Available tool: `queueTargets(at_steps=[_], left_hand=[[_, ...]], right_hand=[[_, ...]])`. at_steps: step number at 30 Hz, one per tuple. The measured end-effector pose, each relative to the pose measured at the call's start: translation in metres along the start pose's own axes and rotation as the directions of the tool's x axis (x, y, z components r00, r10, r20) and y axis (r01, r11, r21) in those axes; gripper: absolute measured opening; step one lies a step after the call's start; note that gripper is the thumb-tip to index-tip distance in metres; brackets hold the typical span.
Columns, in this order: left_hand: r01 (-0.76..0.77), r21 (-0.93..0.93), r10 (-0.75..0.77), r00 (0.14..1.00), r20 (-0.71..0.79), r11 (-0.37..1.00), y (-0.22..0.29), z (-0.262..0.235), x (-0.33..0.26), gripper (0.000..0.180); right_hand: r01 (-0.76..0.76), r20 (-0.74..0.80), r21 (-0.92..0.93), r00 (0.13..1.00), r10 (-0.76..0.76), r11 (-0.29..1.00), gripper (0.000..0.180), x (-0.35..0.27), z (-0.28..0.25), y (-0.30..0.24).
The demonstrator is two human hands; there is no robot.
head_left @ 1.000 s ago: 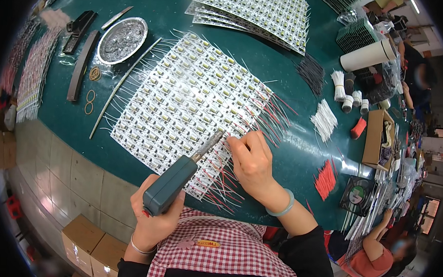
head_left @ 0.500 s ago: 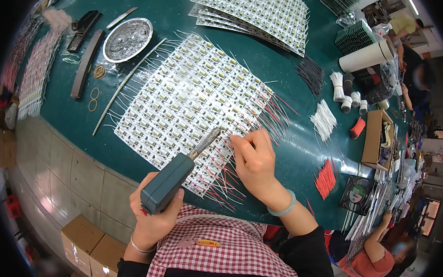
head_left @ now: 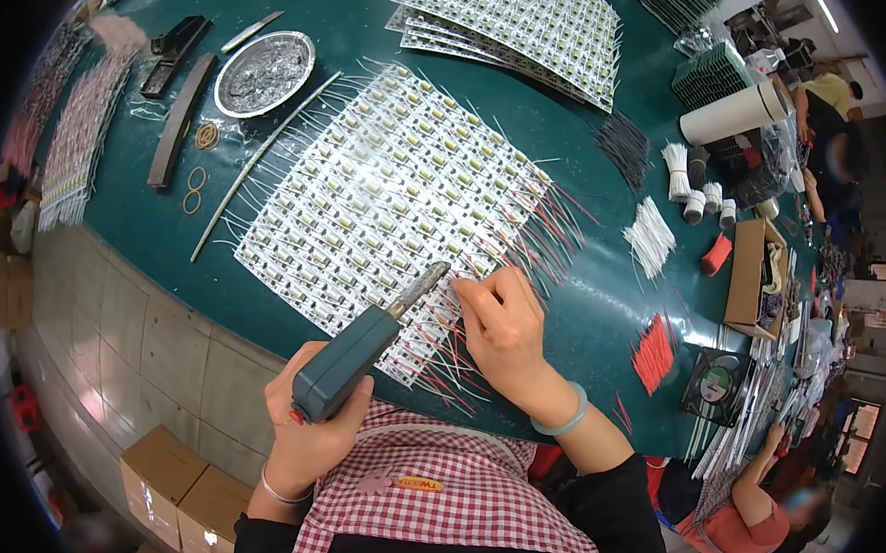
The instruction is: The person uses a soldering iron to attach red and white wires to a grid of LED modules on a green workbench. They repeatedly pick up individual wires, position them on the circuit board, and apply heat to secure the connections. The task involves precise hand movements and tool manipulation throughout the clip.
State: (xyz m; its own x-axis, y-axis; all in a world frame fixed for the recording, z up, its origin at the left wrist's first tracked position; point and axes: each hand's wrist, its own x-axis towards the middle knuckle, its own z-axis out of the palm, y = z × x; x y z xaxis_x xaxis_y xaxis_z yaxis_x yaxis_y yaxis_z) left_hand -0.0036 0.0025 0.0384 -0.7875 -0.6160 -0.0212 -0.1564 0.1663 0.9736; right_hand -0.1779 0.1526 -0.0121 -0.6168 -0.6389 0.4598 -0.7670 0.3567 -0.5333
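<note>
My left hand is wrapped round the dark green handle of a soldering gun. Its grey metal tip slants up and right, reaching the white circuit board panel beside my right fingertips. My right hand is closed in a pinch over the panel's right part, on what looks like a thin wire, mostly hidden by the fingers. Rows of small yellowish parts cover the panel. White wires stick out along its left edge, and red and white wires fan out from its right side.
A foil-lined bowl, a dark bar and rubber bands lie left. More panels are stacked at the back. Black, white and red wire bundles and a small fan lie right. Other people work beyond.
The panel and table items appear shifted slightly right in the view. The soldering gun's tip has moved slightly right and down, and my right fingertips slightly down, both staying close together over the panel.
</note>
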Motion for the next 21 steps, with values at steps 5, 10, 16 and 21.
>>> queueTargets(at_steps=[5,10,16,21], left_hand=[[0.007,-0.012,-0.007,1.000,-0.018,1.000,-0.0002,0.0002,-0.0020,0.018],[0.018,-0.005,-0.019,0.999,-0.042,1.000,-0.0048,0.0026,-0.0061,0.015],[0.001,0.015,0.000,0.999,-0.044,1.000,-0.0053,0.0036,-0.0059,0.014],[-0.031,0.050,0.033,0.999,-0.035,0.998,-0.0028,0.0018,-0.0045,0.014]], right_hand=[[0.031,0.016,-0.009,0.999,-0.031,0.999,0.022,-0.0012,0.0014,0.0002],[0.028,0.022,-0.019,0.999,-0.027,0.999,0.023,-0.0024,0.0025,0.0001],[0.025,0.027,-0.038,0.999,-0.024,0.999,0.023,-0.0022,0.0019,-0.0007],[0.024,0.030,-0.054,0.999,-0.023,0.998,0.024,-0.0024,0.0024,-0.0010]])
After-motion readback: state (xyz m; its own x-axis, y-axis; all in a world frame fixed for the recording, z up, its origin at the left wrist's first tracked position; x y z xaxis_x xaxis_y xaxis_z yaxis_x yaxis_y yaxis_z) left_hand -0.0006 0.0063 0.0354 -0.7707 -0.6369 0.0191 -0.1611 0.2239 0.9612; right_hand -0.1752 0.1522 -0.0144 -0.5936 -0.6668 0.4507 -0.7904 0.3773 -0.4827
